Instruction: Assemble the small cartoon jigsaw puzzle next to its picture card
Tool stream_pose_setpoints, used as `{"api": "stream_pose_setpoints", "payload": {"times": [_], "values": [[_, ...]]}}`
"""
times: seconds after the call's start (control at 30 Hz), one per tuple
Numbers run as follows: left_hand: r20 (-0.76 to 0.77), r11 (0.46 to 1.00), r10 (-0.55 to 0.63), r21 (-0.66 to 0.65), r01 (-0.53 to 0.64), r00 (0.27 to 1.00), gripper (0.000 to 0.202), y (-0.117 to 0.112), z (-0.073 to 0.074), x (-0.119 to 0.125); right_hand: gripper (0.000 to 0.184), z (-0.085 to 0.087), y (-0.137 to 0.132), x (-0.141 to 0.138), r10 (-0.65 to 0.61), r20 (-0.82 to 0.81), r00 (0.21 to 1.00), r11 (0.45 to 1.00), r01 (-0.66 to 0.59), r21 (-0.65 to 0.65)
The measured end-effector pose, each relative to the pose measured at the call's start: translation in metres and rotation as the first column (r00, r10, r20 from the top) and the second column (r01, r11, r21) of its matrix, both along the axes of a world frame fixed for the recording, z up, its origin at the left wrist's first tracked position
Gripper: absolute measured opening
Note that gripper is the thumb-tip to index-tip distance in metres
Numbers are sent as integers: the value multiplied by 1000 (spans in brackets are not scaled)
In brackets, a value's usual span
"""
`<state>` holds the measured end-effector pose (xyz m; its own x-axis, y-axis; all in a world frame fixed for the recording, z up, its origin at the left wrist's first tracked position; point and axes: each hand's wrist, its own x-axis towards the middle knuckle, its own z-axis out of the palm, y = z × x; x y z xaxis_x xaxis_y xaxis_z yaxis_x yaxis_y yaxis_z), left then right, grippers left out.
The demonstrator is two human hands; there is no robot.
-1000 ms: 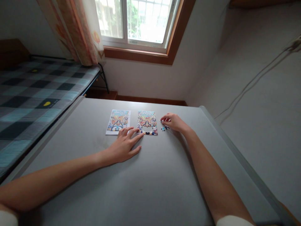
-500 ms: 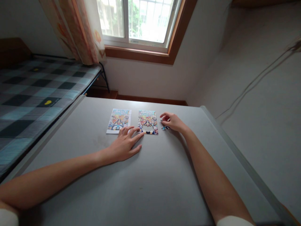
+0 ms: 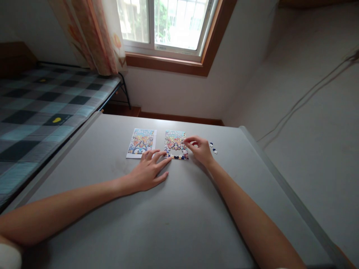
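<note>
A small jigsaw puzzle (image 3: 176, 139) lies on the table, with a gap in its lower part where the grey tabletop shows through. My left hand (image 3: 151, 170) rests flat with fingers spread, its fingertips touching the puzzle's lower left edge. Above the puzzle's right edge, my right hand (image 3: 199, 147) is closed in a pinch on a puzzle piece, mostly hidden by the fingers. To the left lies a printed picture sheet (image 3: 142, 140) with the same design, its lower right corner near my left fingers. Loose puzzle pieces (image 3: 215, 151) lie right of my right hand.
The grey table (image 3: 174, 216) fills the foreground. Beyond it on the left is a bed (image 3: 56, 97) with a checked cover. A curtain (image 3: 95, 37) hangs beside the window (image 3: 179, 26), and a cable (image 3: 297, 99) runs along the right wall.
My right hand has moved left from beside the loose pieces to the puzzle's right edge, uncovering pieces farther right. My left hand has stayed in place.
</note>
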<state>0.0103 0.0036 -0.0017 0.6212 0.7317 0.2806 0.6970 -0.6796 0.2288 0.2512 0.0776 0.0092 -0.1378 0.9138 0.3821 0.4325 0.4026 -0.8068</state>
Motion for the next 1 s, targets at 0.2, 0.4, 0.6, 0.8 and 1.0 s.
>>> {"api": "stream_pose_setpoints", "payload": {"times": [0.2, 0.4, 0.6, 0.8, 1.0], "values": [[-16, 1000, 3, -1, -3, 1000, 52, 0, 0, 0, 15, -13, -9, -8, -94, 31, 995, 992, 91, 92], [-13, 1000, 5, -2, -5, 1000, 52, 0, 0, -1, 12, -17, -15, -16, -87, 128, 988, 985, 65, 162], [-3, 1000, -2, 1, 2, 1000, 52, 0, -1, 0, 11, -16, -16, -17, -89, 189, 978, 983, 56, 176], [19, 1000, -8, 9, 8, 1000, 54, 0, -1, -1, 12, -17, -16, -16, -12, 251, 968, 989, -26, 144], [0, 1000, -6, 15, 6, 1000, 53, 1, -1, -1, 11, -17, -16, -17, -33, 300, 953, 984, -21, 175]]}}
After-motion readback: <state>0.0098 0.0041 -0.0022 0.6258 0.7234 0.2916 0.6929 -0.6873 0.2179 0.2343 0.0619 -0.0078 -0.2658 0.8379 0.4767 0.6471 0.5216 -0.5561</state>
